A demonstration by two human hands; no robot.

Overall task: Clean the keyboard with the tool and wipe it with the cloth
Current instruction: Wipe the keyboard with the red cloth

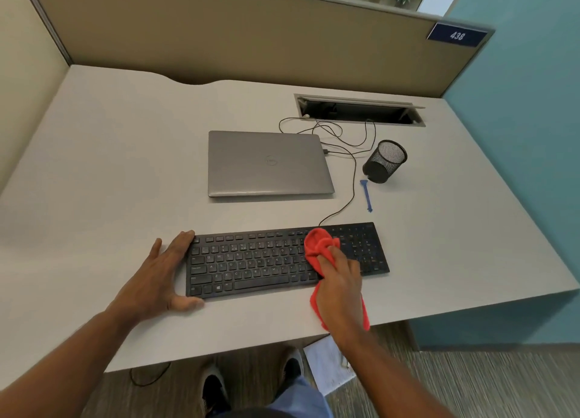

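Keyboard [287,260] lies at the near desk [94,166] edge, braced and wiped.
Left hand [157,279] cups its 9 o'clock end, fingers relaxed; right hand [340,284] clutches the red cloth [318,243] on the keys. Blue tool [366,195] lies at 1 o'clock, beside the mesh cup [384,162].

Pale grey desk [125,173], cubicle partitions at back and left. Black keyboard [251,260] lies near the front edge, its cable running back toward an open cable slot [361,110]. Closed silver laptop [266,163] behind the keyboard. Right of the laptop: black mesh pen cup [384,161], upright, and just beside it a blue tool [366,195] lying flat.
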